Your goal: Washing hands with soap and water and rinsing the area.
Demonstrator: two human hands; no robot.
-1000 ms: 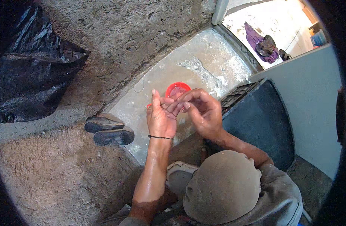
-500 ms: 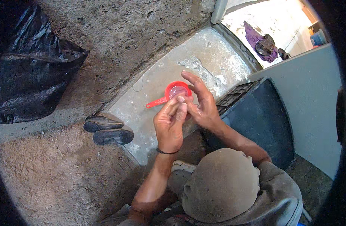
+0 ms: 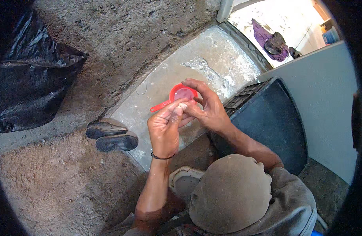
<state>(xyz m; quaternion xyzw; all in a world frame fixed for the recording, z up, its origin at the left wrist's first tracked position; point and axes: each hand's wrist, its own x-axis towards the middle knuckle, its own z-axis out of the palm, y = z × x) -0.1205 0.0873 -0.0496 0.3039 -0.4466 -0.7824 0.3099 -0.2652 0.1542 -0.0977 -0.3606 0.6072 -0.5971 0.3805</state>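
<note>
My left hand (image 3: 163, 133), with a dark band at its wrist, is closed, thumb pressed to the fingers. From the right, my right hand (image 3: 212, 112) meets it, its thumb at the left fingertips and its index finger curved up and apart. Something small and pale may lie where the fingertips join, too hidden to name. Just beyond them a red plastic dipper (image 3: 173, 93) with a straight handle sits on the concrete slab (image 3: 157, 84). It seems to hold a clear liquid, and the fingers partly cover its near rim.
Dark shoes (image 3: 117, 142) lie left of the slab, and a black plastic bag (image 3: 35, 78) hangs farther left. A dark plastic crate (image 3: 267, 122) stands at right by a grey panel (image 3: 326, 102). A pale-rimmed container (image 3: 185, 170) shows below my hands. Purple cloth (image 3: 263, 35) lies beyond the doorway.
Both hands have shifted slightly, the left one farther to the left and down. My right index finger bends more over the dipper. More of the pale-rimmed container shows.
</note>
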